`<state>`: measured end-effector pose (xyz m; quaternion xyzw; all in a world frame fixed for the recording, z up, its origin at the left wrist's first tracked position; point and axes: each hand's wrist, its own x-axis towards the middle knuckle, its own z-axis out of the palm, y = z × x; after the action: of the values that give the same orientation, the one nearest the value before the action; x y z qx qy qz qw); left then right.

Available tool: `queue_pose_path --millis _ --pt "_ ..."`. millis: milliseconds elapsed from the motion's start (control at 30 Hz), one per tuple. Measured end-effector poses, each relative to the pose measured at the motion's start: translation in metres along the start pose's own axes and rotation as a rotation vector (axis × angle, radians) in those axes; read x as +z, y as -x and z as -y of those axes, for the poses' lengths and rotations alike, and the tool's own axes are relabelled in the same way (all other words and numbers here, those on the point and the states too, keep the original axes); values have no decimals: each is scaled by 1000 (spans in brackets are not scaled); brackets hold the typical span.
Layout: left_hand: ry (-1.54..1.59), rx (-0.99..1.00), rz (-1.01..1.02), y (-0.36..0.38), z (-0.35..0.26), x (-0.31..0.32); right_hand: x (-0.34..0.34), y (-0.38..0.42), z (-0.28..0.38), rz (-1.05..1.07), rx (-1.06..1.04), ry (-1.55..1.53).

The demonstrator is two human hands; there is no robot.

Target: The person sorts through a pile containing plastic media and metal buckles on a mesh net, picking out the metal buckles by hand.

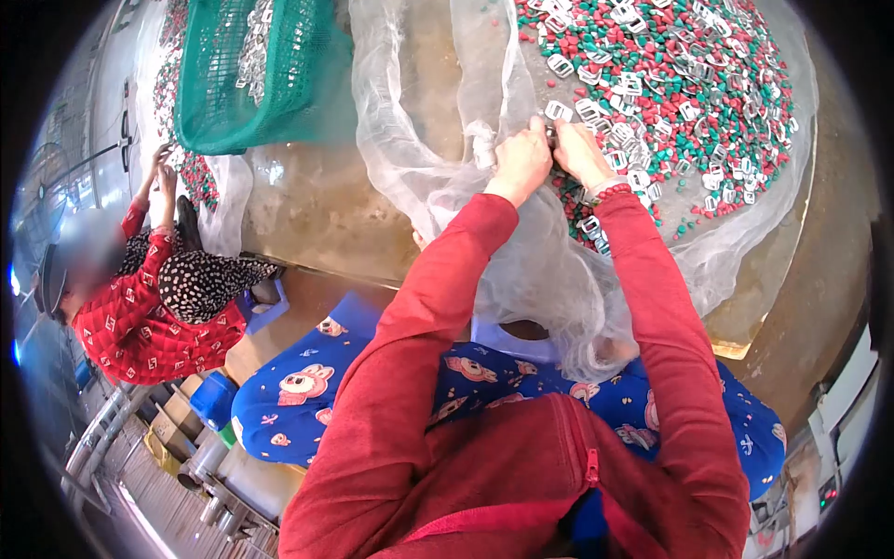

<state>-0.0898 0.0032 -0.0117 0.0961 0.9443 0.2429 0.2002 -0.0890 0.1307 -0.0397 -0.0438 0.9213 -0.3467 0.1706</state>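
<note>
My left hand (522, 161) is closed, its thumb and fingers pinched together at the near left edge of a heap of metal buckles (631, 149) mixed with small red and green stones (680, 102). Right beside it, my right hand (581, 155) is closed too, fingertips almost touching the left ones. A small metal buckle (550, 137) shows between the fingertips, mostly hidden by them. Just beyond the hands lies another loose buckle (558, 111). White mesh cloth (531, 247) runs under the heap and hangs over the table edge toward my lap.
A green plastic basket (219, 140) holding buckles stands at the upper left of the wet table (307, 200). Left of me, a person in a red patterned jacket (158, 326) sits working at another heap. A blue container (214, 399) and metal pipes (93, 438) are at lower left.
</note>
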Motion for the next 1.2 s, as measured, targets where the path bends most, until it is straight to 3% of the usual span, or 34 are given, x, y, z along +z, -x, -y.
queue_pose_path --millis 67,133,233,333,400,433,533,567,667,700,767,800,833,867,900,1000,1033,1100,1133,1200 --pt "-107 29 -47 -2 -5 6 0 1 1 -28 -22 9" --pt "-183 69 -81 1 -5 17 2 -4 -4 34 125 -151" --pt "-148 70 -92 9 -1 19 -3 -1 5 85 86 -28" --pt "-63 24 -87 12 -2 15 -6 5 10 45 65 18" --pt "97 5 -141 14 1 13 2 8 4 -150 -3 -69" --pt "225 -19 -281 17 2 13 3 11 7 -286 52 -145" --pt "1287 -359 -210 36 -9 -13 -37 36 33 -216 347 -623" --pt "1501 -346 -134 38 2 -6 -39 42 32 -301 255 -634" --pt "2009 -467 73 43 -14 -15 -72 67 69 -190 99 -551" --pt "2118 -322 132 33 -3 2 -69 68 67 -160 -4 -452" --pt "2200 -284 168 44 -34 -25 -67 62 59 -317 -192 -388" --pt "2533 -151 400 43 -27 -23 -79 61 64 -305 -133 -537" --pt "2623 -396 359 43 -39 -39 -92 64 65 -341 -53 -469" --pt "2445 -449 419 30 -31 -32 -104 67 73 -299 134 -664" --pt "2428 -336 409 28 -32 -54 -120 75 75 -215 172 -691" --pt "2415 -15 440 13 -43 -144 -120 84 65 -390 74 -820" --pt "2807 41 405 3 -41 -176 -120 87 59 -457 85 -692" --pt "2737 530 122 -12 -9 -237 -115 91 40 -548 106 -591" --pt "2751 743 202 -1 -4 -274 -118 95 35 -557 175 -541" --pt "2191 389 -537 16 -1 -302 -103 97 -11 -633 223 -517"
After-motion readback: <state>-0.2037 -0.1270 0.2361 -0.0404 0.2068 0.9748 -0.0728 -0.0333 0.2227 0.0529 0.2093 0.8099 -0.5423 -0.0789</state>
